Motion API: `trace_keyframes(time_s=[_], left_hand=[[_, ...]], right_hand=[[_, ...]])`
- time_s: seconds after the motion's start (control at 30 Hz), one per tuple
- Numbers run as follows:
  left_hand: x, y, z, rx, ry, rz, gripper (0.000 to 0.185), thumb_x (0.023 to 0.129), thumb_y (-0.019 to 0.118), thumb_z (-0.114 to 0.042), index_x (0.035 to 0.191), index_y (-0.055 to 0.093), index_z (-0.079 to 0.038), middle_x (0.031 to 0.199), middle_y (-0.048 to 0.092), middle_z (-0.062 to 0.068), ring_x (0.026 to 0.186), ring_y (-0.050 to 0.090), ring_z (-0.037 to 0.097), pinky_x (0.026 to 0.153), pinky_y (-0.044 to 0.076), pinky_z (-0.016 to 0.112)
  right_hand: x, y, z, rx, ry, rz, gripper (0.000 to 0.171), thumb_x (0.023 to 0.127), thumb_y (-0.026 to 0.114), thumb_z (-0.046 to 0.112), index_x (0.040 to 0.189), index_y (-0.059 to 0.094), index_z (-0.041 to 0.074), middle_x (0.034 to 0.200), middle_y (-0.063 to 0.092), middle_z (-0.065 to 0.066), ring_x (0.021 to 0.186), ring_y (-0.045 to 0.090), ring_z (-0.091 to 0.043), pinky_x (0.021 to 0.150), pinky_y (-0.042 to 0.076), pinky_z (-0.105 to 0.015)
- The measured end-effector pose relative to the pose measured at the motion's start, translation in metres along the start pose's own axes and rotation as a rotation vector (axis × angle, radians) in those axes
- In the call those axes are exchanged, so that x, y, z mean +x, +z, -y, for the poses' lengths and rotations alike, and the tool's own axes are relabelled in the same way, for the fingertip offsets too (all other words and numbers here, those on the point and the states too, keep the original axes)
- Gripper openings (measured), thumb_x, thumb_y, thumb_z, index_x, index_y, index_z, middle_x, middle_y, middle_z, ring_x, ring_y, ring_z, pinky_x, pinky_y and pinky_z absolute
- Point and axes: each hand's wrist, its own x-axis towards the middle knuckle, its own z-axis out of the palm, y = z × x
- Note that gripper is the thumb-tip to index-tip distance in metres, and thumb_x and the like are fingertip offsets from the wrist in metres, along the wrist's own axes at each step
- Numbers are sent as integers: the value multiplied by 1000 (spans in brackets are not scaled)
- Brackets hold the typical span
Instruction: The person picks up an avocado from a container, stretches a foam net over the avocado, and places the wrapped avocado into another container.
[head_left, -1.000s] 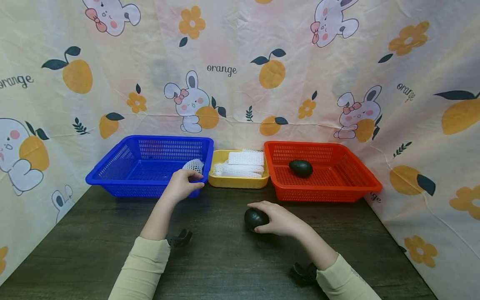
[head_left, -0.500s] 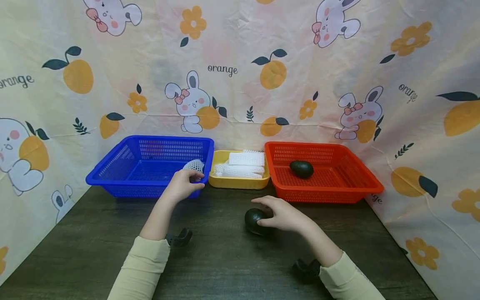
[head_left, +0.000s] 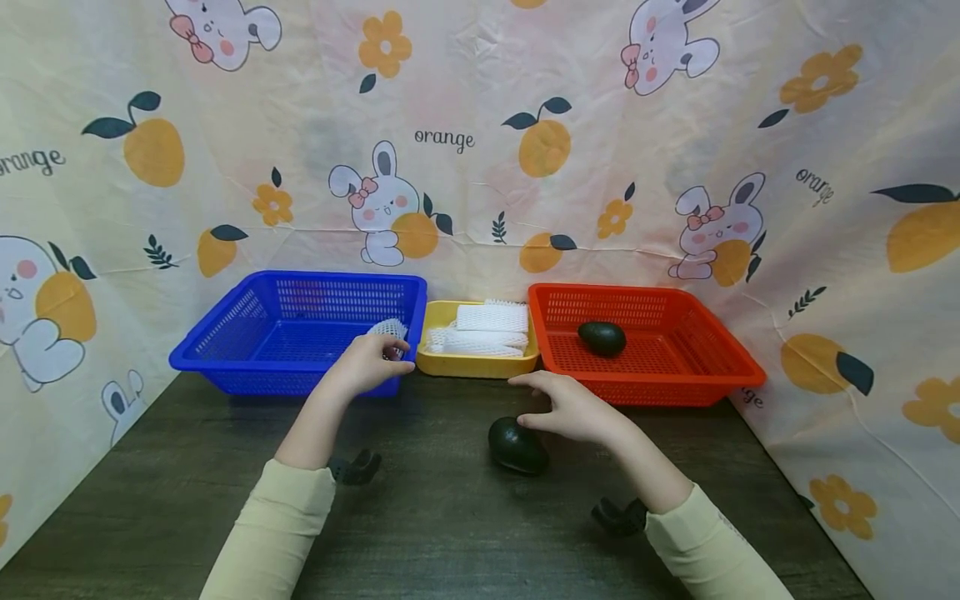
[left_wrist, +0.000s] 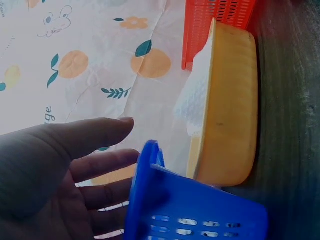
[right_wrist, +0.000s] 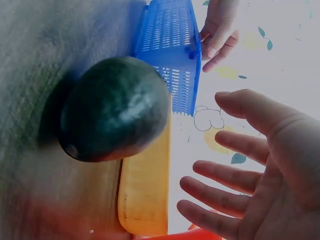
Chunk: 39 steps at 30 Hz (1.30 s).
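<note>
My right hand [head_left: 566,407] holds nothing; its fingers are spread and it hangs in the air; just beyond its thumb, at 8 o'clock, a dark green avocado [head_left: 519,446] lies on its side on the dark worktop [head_left: 420,533]; from my right wrist I can see a gap between my fingers and that fruit. My left hand [head_left: 365,360] holds nothing that I can see; its thumb and fingers are apart, at the near right corner of the blue basket [head_left: 292,382]; I cannot tell if a finger touches the rim.

Next come my pale yellow sleeves [head_left: 262,533], pulled back from the wrists; black wrist pieces [head_left: 358,468] stick out on the inner side of each arm.

Now put the avocado in the middle of a clock, with 12 away from me; the blue basket is at 10 o'clock, and a white netted thing [head_left: 390,327] sits in its right end, partly behind my left hand; a little yellow tray [head_left: 480,365] is near 11 o'clock, with flat white foam nets [head_left: 491,318] piled in it; the red basket [head_left: 652,392] is at 2 o'clock, with a second avocado [head_left: 602,337] in it; behind everything hangs a cloth [head_left: 465,208] with bunnies, oranges and flowers.
</note>
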Motion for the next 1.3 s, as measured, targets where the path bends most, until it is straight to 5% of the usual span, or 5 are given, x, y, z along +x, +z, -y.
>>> trace_keyframes(time_s=[0.3,0.67,0.97,1.3], left_hand=[[10,-8,-12,66,-27,24,39,88,68,-28,115,65,1,103,64,16,90,59,29,75,50,43],[24,-10,-33,219,-144,24,45,89,65,-36,117,66,-1,114,63,17,93,58,29,79,50,45],[37,-2,-49,212,-55,-42,41,89,63,-28,118,65,1,119,62,19,103,59,33,85,48,47],[56,14,-52,143,45,-44,31,89,63,-21,112,68,-1,101,67,15,86,63,26,71,52,37]], right_hand=[[5,-16,2,-17,16,-31,53,86,73,28,134,55,12,124,59,-2,106,56,-25,87,47,-43],[19,-31,1,-30,23,-138,48,88,70,22,133,57,12,130,57,-8,115,53,-30,96,42,-48],[38,-32,6,24,92,-200,43,88,69,18,129,58,10,127,58,-11,114,53,-30,93,44,-47],[62,-27,8,34,73,-224,35,89,66,15,123,63,6,119,63,-11,107,58,-29,88,49,-43]])
